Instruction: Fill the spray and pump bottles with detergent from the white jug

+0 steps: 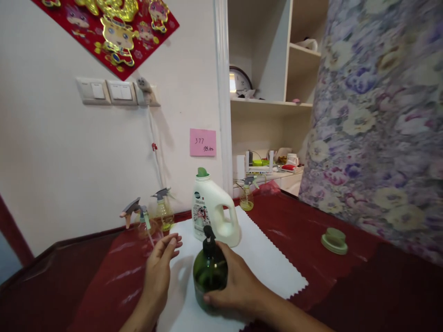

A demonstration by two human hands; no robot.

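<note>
Closest to the lens, the right hand [238, 288] wraps its fingers around a dark green pump bottle [209, 273] standing upright on a white cloth [266, 263]; the left hand [159, 272] hovers just beside it, fingers loosely spread and holding nothing. Behind stands a white jug [214, 210] on the same cloth; two spray bottles [152, 216] sit left of it; a green lid [334, 240] lies well apart on the red table [311, 226].
</note>
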